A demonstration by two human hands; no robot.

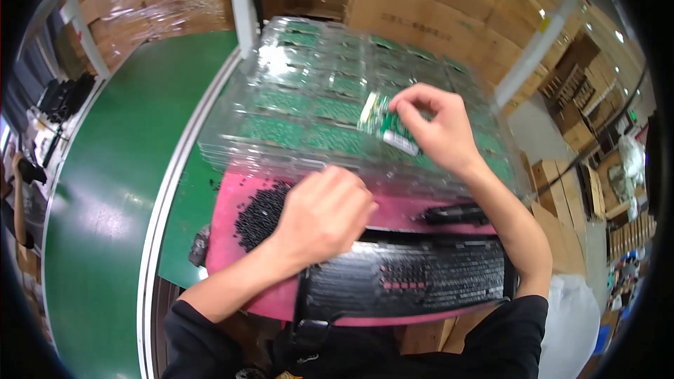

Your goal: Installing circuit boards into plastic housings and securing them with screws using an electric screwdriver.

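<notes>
A green circuit board (390, 123) with a pale edge strip and a white label is pinched in my right hand (442, 126), above the stacked clear plastic trays (232, 142) of similar boards. My left hand (324, 212) is closed over the pink mat (228, 238), beside a pile of small black parts (258, 219). Its fingertips are hidden, so what they hold, if anything, does not show. In front of me, a long black plastic housing (442, 274) with rows of slots lies across the mat. A black hand tool (456, 215) rests behind it.
Cardboard boxes (435, 7) are stacked behind the trays. To the left runs a green surface (105, 189) with a pale metal rail (165, 189). A small dark object (199, 245) sits left of the mat. A white plastic bag (572, 316) stands at the lower right.
</notes>
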